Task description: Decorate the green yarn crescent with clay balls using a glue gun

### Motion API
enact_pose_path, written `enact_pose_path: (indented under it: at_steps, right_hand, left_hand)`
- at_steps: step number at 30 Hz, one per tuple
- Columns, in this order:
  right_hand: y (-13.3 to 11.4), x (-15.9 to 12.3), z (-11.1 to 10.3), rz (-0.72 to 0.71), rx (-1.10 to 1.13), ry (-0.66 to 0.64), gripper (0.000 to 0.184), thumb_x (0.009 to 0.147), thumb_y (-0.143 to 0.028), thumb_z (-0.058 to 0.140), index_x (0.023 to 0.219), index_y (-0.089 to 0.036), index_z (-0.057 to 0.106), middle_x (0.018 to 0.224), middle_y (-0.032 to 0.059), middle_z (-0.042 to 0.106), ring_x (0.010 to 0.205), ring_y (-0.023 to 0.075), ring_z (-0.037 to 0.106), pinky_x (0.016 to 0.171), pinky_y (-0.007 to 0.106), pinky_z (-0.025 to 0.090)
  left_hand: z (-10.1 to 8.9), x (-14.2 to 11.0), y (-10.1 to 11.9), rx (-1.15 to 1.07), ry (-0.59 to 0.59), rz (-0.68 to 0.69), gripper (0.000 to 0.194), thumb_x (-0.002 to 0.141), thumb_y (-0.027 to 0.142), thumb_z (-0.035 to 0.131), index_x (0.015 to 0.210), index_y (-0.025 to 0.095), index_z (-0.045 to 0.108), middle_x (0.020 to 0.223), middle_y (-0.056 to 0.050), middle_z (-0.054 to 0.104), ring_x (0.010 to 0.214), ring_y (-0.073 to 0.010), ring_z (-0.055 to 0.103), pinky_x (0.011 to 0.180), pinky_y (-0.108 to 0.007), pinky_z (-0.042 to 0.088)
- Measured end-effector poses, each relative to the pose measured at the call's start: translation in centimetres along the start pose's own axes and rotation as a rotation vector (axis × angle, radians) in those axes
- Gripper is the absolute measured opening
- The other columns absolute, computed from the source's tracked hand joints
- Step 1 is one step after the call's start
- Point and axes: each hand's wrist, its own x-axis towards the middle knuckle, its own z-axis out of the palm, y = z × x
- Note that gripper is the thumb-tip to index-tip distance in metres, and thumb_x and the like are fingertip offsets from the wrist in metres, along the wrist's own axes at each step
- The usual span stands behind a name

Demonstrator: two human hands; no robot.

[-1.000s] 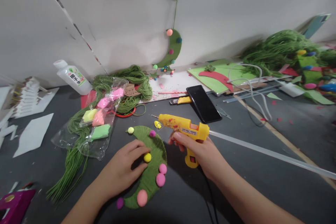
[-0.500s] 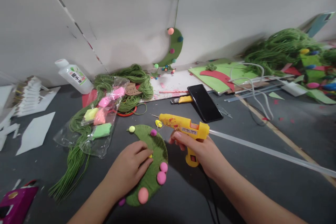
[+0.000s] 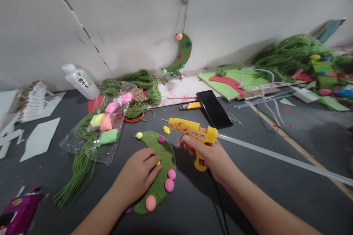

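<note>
A green yarn-wrapped crescent (image 3: 162, 176) lies on the dark table, dotted with pink, yellow and purple clay balls. My left hand (image 3: 139, 178) rests on its middle, fingers closed down over a small yellow ball (image 3: 158, 162). My right hand (image 3: 208, 156) grips the handle of a yellow glue gun (image 3: 191, 132), its nozzle pointing left above the crescent's upper end. A clear glue stick (image 3: 275, 158) runs out of the gun's back to the right. A loose yellow clay piece (image 3: 166, 130) lies just under the nozzle.
A plastic bag of coloured clay (image 3: 106, 128) lies on green yarn (image 3: 129, 95) to the left, beside a white bottle (image 3: 79, 80). A black phone (image 3: 213, 109) and yellow knife (image 3: 191, 105) lie behind the gun. A finished crescent (image 3: 180, 53) hangs on the wall. Green scraps pile at right.
My left fingers have slid onto the yellow ball and now press over it, mostly hiding it. The glue gun has shifted slightly up and left.
</note>
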Motion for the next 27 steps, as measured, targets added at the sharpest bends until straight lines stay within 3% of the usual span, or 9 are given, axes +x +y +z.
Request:
enact_pose_path:
  at_steps: [10,13,18,22,27]
  right_hand:
    - [-0.4,0.0,0.4,-0.058,0.103,0.023,0.025,0.072,-0.041,0.066,0.069,-0.017,0.066,0.068,0.0025,0.065,0.056,0.0126,0.045,0.055,0.026,0.037]
    - [-0.5,0.2,0.3,-0.070,0.175,0.033,0.025,0.070,-0.041,0.069,0.066,-0.017,0.065,0.066,0.0025,0.065,0.055,0.0123,0.046,0.054,0.025,0.038]
    - [-0.5,0.5,-0.3,-0.096,0.236,0.036,0.024,0.071,-0.042,0.068,0.071,-0.018,0.064,0.069,0.0028,0.066,0.056,0.0127,0.050,0.055,0.025,0.040]
    - [-0.5,0.6,-0.5,-0.120,0.279,0.056,0.023,0.073,-0.041,0.067,0.074,-0.018,0.064,0.070,0.0025,0.066,0.061,0.0139,0.054,0.056,0.025,0.041]
    - [-0.4,0.5,0.0,-0.162,0.290,0.073,0.021,0.072,-0.038,0.068,0.073,-0.017,0.063,0.069,0.0024,0.065,0.060,0.0134,0.053,0.056,0.024,0.041]
  left_hand:
    - [-0.1,0.0,0.3,-0.032,0.007,-0.020,0.018,0.088,0.024,0.052,0.097,0.018,0.067,0.092,-0.008,0.067,0.086,-0.0206,0.063,0.080,-0.036,0.052]
    - [-0.8,-0.2,-0.3,-0.055,0.057,-0.068,0.023,0.087,0.031,0.054,0.104,0.019,0.064,0.096,-0.007,0.068,0.085,-0.0184,0.063,0.079,-0.033,0.052]
    - [-2.9,-0.3,-2.3,-0.093,0.190,-0.201,0.022,0.091,0.033,0.046,0.093,0.019,0.063,0.096,-0.007,0.068,0.087,-0.0186,0.064,0.081,-0.034,0.050]
    - [-3.5,-0.2,-2.3,-0.144,0.119,-0.197,0.017,0.087,0.030,0.052,0.089,0.020,0.066,0.090,-0.003,0.068,0.082,-0.0166,0.064,0.077,-0.030,0.051]
    - [-2.2,0.0,-0.2,-0.166,0.046,-0.169,0.014,0.084,0.028,0.057,0.087,0.019,0.067,0.087,-0.002,0.066,0.078,-0.0150,0.062,0.072,-0.027,0.050]
